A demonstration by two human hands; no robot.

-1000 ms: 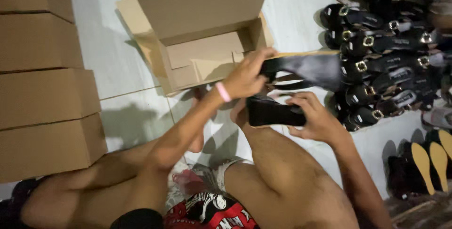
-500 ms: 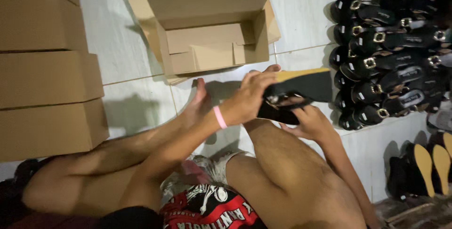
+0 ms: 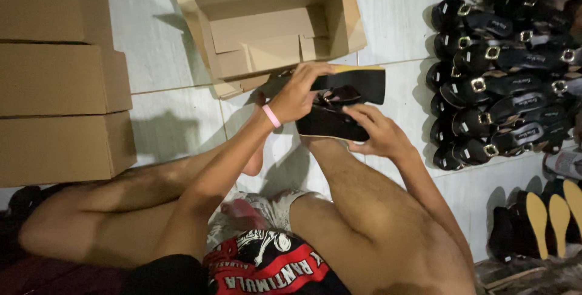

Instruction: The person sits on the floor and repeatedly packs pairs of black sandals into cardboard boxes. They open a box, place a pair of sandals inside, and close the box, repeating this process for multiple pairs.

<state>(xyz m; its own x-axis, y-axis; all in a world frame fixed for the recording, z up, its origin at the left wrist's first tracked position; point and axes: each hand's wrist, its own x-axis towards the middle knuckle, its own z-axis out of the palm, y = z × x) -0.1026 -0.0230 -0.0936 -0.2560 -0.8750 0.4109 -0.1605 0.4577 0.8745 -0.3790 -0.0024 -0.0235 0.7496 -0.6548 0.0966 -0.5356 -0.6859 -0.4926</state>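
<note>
My left hand (image 3: 300, 92), with a pink band on the wrist, grips the upper black wedge sandal (image 3: 357, 83) of a pair held sole to sole. My right hand (image 3: 376, 131) holds the lower black sandal (image 3: 330, 126) from underneath, just above my right knee. A gold buckle shows between the two sandals. Just beyond the hands, an open brown cardboard box (image 3: 267, 28) lies on the white tiled floor with its flaps spread.
Closed cardboard boxes (image 3: 60, 89) are stacked at the left. A heap of black buckled sandals (image 3: 503, 83) lies at the right, with tan-soled sandals (image 3: 545, 216) lower right. My bare legs stretch across the floor in front.
Both hands with the sandal pair have drawn closer together and slightly lower; the upper sandal now rests against the lower one. The view has shifted, showing less of the box.
</note>
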